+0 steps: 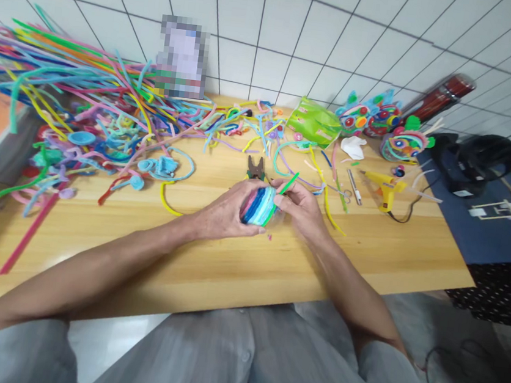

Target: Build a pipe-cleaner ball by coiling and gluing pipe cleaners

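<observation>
A light wooden table [210,263] has its back edge by a white tiled wall [283,29]. A big messy pile of bright pipe cleaners [67,65] fills the back left corner. A long pink strip [31,233] lies near the left edge. Along the back edge, right of the middle, sits a shiny green packet [313,124]. Three colorful animal heads [356,120] sit by the back right corner, with a dark red bottle [446,93] leaning behind them. A yellow glue gun [389,191] lies near the right edge.

The striped ball [258,207] is up in the hands, over the middle of the table, just in front of the pliers [256,167]. It has pink, blue, white and green stripes. The left hand [225,213] is curved around it, open only as wide as the ball. The right hand [300,206] is nearly closed, with thumb and finger pinching a green pipe cleaner [289,183] at the ball's right side. Its tip sticks up.
</observation>
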`<state>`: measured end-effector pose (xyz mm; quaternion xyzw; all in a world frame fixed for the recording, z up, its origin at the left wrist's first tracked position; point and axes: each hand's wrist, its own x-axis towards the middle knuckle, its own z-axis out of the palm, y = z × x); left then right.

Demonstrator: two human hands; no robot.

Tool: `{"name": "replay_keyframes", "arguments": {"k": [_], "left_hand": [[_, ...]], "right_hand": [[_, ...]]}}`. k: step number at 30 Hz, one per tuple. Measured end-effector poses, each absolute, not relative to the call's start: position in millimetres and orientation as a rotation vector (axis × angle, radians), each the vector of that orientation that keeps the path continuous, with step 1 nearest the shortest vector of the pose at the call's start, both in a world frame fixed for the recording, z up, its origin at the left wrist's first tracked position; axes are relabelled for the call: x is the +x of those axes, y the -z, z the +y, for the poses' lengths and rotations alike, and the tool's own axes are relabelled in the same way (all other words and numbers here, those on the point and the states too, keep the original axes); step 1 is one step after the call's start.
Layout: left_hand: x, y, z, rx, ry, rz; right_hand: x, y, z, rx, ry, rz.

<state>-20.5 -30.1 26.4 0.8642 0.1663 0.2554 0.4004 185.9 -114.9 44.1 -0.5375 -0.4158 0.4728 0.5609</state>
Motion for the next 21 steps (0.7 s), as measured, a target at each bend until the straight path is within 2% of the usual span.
{"name": "replay_keyframes", "arguments": {"k": [6, 12, 21], "left_hand": [[-24, -46, -32, 2.222, -0.547, 0.522], [-24, -60, -35, 2.183, -0.276, 0.725], [-22, -36, -34, 2.194, -0.577, 0.565]], "right_hand": [[184, -46, -118, -1.257, -1.145, -0.996], [181, -48, -119, -1.230, -1.168, -1.007], [187, -52, -115, -1.256, -1.077, -1.030]]}}
